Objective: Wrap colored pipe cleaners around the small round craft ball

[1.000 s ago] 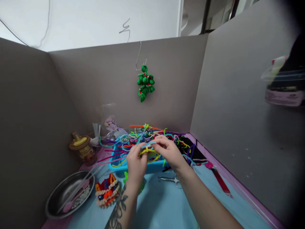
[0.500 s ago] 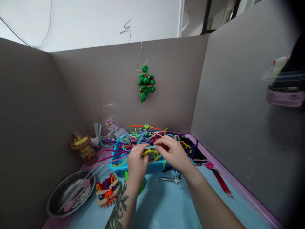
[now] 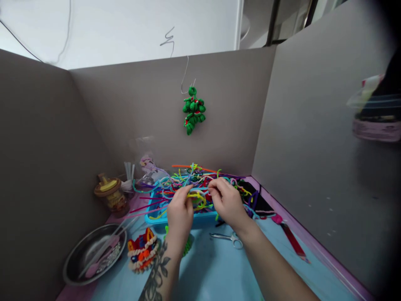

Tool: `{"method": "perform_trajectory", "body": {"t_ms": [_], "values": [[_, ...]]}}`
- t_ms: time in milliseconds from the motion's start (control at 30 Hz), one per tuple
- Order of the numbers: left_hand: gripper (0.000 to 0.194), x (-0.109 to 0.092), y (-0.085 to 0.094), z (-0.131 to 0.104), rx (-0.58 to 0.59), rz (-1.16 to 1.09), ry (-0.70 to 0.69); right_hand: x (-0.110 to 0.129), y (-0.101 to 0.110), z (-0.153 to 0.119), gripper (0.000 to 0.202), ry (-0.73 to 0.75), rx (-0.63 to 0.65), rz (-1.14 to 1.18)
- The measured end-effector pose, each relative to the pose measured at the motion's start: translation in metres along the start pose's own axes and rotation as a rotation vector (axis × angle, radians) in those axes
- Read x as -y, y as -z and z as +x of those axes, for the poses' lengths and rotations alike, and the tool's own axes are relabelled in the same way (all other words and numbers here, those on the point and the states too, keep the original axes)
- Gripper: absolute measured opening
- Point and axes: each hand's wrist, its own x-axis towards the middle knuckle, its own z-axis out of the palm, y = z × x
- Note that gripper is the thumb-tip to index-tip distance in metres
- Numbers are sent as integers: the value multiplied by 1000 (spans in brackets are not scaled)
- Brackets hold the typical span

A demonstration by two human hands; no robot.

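Observation:
Over the near part of a blue tray [image 3: 184, 220] of colourful pipe cleaners, both my hands are raised. My left hand [image 3: 181, 209] is closed, its fingertips at a light blue pipe cleaner [image 3: 200, 189]. The fingers of my right hand [image 3: 226, 198] pinch the other end of that light blue piece. A yellow looped pipe cleaner [image 3: 200, 203] shows between the hands, just under it; whether a hand holds it is unclear. Silver scissors [image 3: 228, 238] lie on the blue table top below my right hand, one handle loop partly by my wrist.
At the left stand a metal bowl [image 3: 69, 267] with pink spoons and beads, and a brown-lidded jar [image 3: 113, 194]. An orange and cream woven piece [image 3: 143, 253] lies near my left forearm. A red tool [image 3: 293, 240] lies right. A green ornament [image 3: 194, 110] hangs from the back panel.
My right hand has moved slightly right, and the gap between my hands has widened along the light blue pipe cleaner. The whole view has shifted a little.

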Motion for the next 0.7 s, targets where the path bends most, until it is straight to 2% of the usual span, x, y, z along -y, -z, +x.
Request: {"method": "perform_trajectory", "body": {"t_ms": [200,433,600,700], "values": [[34,0,-1,-2,-19,37,-6,1,-7,-1,14,-48,-53,27],[30,0,-2,1,-89,-26,87,-8,-14,-3,10,-152,53,91],[31,0,0,0,-101,-28,72,-12,-13,-2,10,-137,31,55],[30,-1,0,0,-111,-13,45,-9,-10,0,9,-185,-1,52]]}}
